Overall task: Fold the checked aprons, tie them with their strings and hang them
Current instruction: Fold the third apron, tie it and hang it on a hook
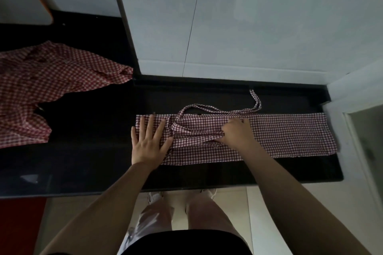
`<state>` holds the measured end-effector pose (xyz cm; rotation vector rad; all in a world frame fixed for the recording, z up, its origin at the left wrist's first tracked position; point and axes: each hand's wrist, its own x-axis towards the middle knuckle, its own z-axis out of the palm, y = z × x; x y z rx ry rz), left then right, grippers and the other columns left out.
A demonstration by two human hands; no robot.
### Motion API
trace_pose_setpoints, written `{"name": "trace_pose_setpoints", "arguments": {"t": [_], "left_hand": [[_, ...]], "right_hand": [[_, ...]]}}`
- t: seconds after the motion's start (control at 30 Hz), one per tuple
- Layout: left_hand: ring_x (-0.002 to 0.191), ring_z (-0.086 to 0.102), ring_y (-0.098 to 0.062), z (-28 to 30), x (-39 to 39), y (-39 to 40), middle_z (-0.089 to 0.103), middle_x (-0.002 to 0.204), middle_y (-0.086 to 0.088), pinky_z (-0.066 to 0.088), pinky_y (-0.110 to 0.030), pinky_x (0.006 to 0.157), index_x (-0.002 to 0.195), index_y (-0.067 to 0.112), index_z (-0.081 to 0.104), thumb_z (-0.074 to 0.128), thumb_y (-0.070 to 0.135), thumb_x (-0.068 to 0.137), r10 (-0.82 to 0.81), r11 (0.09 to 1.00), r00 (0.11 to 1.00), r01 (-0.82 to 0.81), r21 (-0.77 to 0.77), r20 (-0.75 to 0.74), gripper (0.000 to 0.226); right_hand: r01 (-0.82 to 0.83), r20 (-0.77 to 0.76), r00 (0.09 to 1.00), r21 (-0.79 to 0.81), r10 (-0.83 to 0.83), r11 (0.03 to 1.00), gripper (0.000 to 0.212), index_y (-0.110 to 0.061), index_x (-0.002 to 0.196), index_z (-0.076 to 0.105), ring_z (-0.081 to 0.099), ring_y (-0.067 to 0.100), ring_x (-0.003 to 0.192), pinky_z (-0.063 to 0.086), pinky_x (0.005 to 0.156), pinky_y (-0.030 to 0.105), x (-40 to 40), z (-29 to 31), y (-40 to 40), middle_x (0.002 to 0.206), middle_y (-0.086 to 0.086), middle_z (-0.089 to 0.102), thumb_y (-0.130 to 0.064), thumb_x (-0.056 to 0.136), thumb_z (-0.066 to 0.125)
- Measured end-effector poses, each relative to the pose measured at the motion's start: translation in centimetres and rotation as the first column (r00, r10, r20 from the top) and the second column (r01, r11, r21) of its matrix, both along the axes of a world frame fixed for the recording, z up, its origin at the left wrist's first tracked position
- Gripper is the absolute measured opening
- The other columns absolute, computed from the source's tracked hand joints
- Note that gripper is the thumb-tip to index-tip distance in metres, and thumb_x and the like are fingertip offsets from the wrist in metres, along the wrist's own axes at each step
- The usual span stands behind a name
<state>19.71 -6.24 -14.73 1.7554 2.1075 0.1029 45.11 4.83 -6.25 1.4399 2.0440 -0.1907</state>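
Head view: left hand (148,143) flat on apron (290,136)

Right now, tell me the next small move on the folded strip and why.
Probably fold the red-and-white checked apron strip across its length: it lies long and flat, the left hand presses one end, the right hand gathers loose strings.

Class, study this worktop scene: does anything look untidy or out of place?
Yes. The second checked apron lies crumpled at the left of the dark counter, unfolded. On the folded apron, the strings trail loose past its far edge, untied. The left hand presses flat; the right hand gathers fabric.
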Motion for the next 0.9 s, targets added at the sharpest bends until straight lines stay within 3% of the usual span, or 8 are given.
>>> {"name": "trace_pose_setpoints", "arguments": {"t": [0.13, 0.3, 0.37, 0.43, 0.5, 0.57, 0.73, 0.9], "left_hand": [[0.147, -0.023, -0.024, -0.1, 0.1, 0.0, -0.018, 0.162, 0.002, -0.014, -0.052, 0.119, 0.153, 0.041, -0.005, 0.003, 0.076, 0.086, -0.009, 1.0, 0.999, 0.009, -0.018, -0.041, 0.076], [0.148, -0.022, -0.027, 0.0, 0.3, 0.3, -0.018, 0.162, -0.001, -0.012, -0.055, 0.119, 0.155, 0.037, -0.002, 0.001, 0.075, 0.085, -0.026, 0.998, 0.997, 0.022, -0.06, -0.068, 0.08], [0.149, -0.017, -0.031, 0.7, 0.9, 0.5, -0.01, 0.164, -0.007, -0.013, -0.057, 0.117, 0.157, 0.031, 0.005, 0.004, 0.07, 0.087, 0.01, 0.998, 0.996, -0.016, -0.065, -0.083, 0.08], [0.151, -0.004, -0.034, 1.8, 2.1, 0.7, 0.007, 0.164, -0.011, -0.009, -0.058, 0.117, 0.155, 0.023, 0.02, 0.017, 0.062, 0.091, 0.027, 0.998, 0.995, -0.022, 0.05, -0.099, 0.076], [0.151, 0.005, -0.033, 2.0, 4.0, 0.5, 0.016, 0.163, -0.01, -0.002, -0.058, 0.118, 0.153, 0.02, 0.028, 0.028, 0.053, 0.094, -0.154, 0.972, 0.98, 0.174, 0.161, -0.129, 0.067], [0.151, 0.003, -0.033, 1.2, 5.4, 0.1, 0.014, 0.164, -0.007, 0.003, -0.059, 0.118, 0.153, 0.023, 0.029, 0.027, 0.049, 0.096, -0.32, 0.927, 0.933, 0.344, 0.151, -0.166, 0.062], [0.149, 0.009, -0.038, -0.8, 3.1, 0.5, -0.001, 0.164, 0.002, 0.004, -0.059, 0.118, 0.156, 0.033, 0.012, 0.018, 0.059, 0.095, -0.268, 0.963, 0.949, 0.269, -0.02, -0.165, 0.067], [0.15, 0.006, -0.036, -0.6, 0.8, 0.8, -0.003, 0.165, 0.004, 0.005, -0.059, 0.119, 0.157, 0.033, 0.012, 0.017, 0.06, 0.094, -0.246, 0.969, 0.955, 0.245, -0.022, -0.166, 0.069]], "right_hand": [[0.179, -0.005, 0.984, -0.005, -0.179, 0.984, 0.08, -0.016, 0.129, 0.056, 0.039, 0.029, 0.137, 0.021, 0.115, 0.055, 1.5, 0.5, 0.3, 0.145, 0.011, 0.048, -0.079, 0.079, 0.052], [0.044, -0.373, 0.928, 0.132, 0.008, 0.99, 0.105, -0.023, 0.15, 0.029, 0.021, 0.024, 0.148, 0.009, 0.12, 0.055, -0.5, 0.0, -1.3, 0.157, 0.006, 0.03, -0.092, 0.071, 0.035], [0.008, -0.424, 0.904, 0.152, 0.058, 0.988, 0.097, -0.024, 0.153, 0.025, 0.015, 0.024, 0.15, 0.008, 0.121, 0.054, -1.3, -1.3, -2.3, 0.161, 0.006, 0.023, -0.088, 0.079, 0.03], [0.024, -0.475, 0.877, 0.206, 0.078, 0.978, 0.084, -0.02, 0.153, 0.031, 0.018, 0.026, 0.15, 0.016, 0.121, 0.054, -1.5, -2.7, -3.3, 0.161, 0.008, 0.026, -0.075, 0.09, 0.029], [0.041, -0.504, 0.856, 0.29, 0.116, 0.956, 0.071, -0.015, 0.15, 0.039, 0.028, 0.028, 0.147, 0.027, 0.117, 0.054, -1.6, -4.0, -4.2, 0.157, 0.011, 0.035, -0.062, 0.097, 0.031], [0.032, -0.505, 0.848, 0.351, 0.16, 0.936, 0.062, -0.013, 0.147, 0.044, 0.035, 0.029, 0.144, 0.032, 0.115, 0.052, -1.8, -4.9, -5.1, 0.154, 0.011, 0.041, -0.053, 0.1, 0.034], [0.093, -0.415, 0.909, 0.309, 0.047, 0.947, 0.063, -0.017, 0.152, 0.034, 0.028, 0.031, 0.147, 0.024, 0.119, 0.05, 1.0, -7.3, -5.5, 0.159, 0.011, 0.032, -0.054, 0.102, 0.022], [0.229, -0.365, 0.924, 0.284, -0.116, 0.931, 0.059, -0.02, 0.157, 0.015, 0.012, 0.026, 0.152, 0.02, 0.121, 0.048, 5.3, -8.2, -5.5, 0.164, 0.008, 0.017, -0.046, 0.104, 0.015]]}}
